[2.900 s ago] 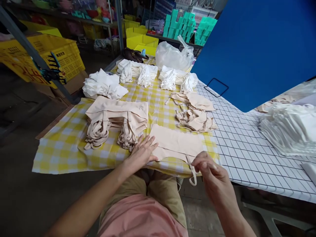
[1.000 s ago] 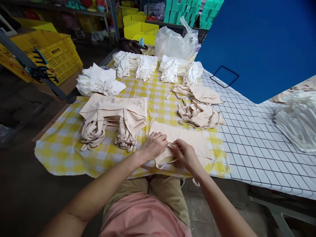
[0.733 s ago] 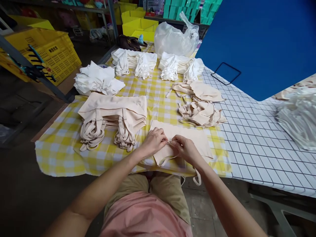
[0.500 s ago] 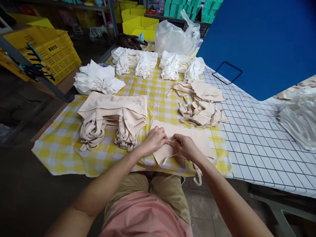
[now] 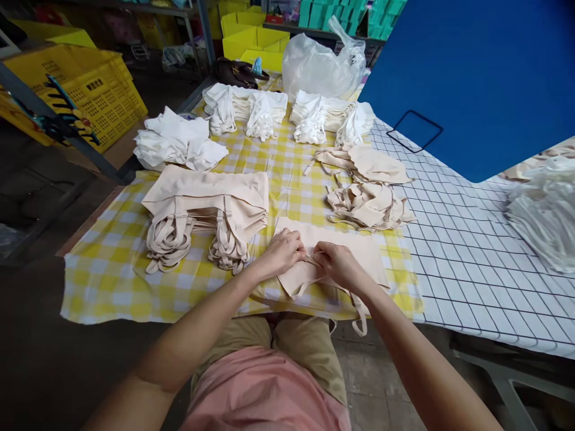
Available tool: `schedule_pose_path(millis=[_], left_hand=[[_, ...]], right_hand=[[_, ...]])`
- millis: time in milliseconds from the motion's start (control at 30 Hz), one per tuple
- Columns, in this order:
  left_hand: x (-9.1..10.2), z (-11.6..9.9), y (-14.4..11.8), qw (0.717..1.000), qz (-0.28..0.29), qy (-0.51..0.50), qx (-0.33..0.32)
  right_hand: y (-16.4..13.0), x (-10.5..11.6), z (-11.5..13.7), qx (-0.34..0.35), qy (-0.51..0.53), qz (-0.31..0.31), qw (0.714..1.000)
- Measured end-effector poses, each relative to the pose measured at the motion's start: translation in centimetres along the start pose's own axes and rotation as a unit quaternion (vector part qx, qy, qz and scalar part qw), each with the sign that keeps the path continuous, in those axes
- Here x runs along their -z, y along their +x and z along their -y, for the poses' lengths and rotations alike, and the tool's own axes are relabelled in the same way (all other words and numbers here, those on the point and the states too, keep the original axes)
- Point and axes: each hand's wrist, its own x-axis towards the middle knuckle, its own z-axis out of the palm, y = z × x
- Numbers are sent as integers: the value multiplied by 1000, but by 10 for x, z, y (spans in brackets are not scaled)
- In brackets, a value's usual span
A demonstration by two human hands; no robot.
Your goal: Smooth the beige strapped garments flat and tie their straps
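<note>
My left hand [image 5: 284, 251] and right hand [image 5: 338, 265] have come together over the beige garment [image 5: 359, 248] lying flat just in front of me; a few seconds ago they were apart, the left pressed flat on the cloth and the right off at the near edge lifting a strap; now the fingertips of both nearly touch, pinching a thin strap [image 5: 309, 258] between them at the garment's near left part; I judge the work has passed from smoothing the piece to handling its strap. Both hands are curled, knuckles up, wrists low on the yellow checked cloth [image 5: 112, 275]; my forearms reach in from either side and meet in a narrow wedge. Another strap loop [image 5: 360, 314] hangs off the table edge below my right wrist. Just left of my left hand stands the neat stack of folded beige pieces [image 5: 206, 206]; beyond my right hand lies a loose heap of beige pieces [image 5: 366, 203]; farther off are white bundles [image 5: 245, 111] and a clear plastic bag [image 5: 321, 66].
</note>
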Motion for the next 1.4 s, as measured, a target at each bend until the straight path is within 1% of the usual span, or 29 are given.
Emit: schedule_pose_path(millis=[167,467,767,1167,1233,1300,1367,1400], left_hand=[[1,-1,0,1000,3,0,2],[3,-3,1,1000,11,-4,11],[4,-2,2,1000,10,-6,4],[2,-1,-1,999,9,29,-18],[2,-2,-1,999,13,32,-18],[2,-1,-1,999,13,32,-15],[1,0,-1,1000,3,26,-10],[1,1,-2,1000,-3,20,-10]], right_hand=[[0,-1,1,15,-3,-6,1000],[-2,2,2,16,0,-10,1000],[-1,1,2,22,-22,-9,999],[6,-10,7,42,-54,-36,997],[6,-12,7,37,-41,-47,997],[3,-14,7,17,1,-63,998],[-4,-16,7,-15,78,-88,993],[-11,-17,8,-30,123,-106,986]])
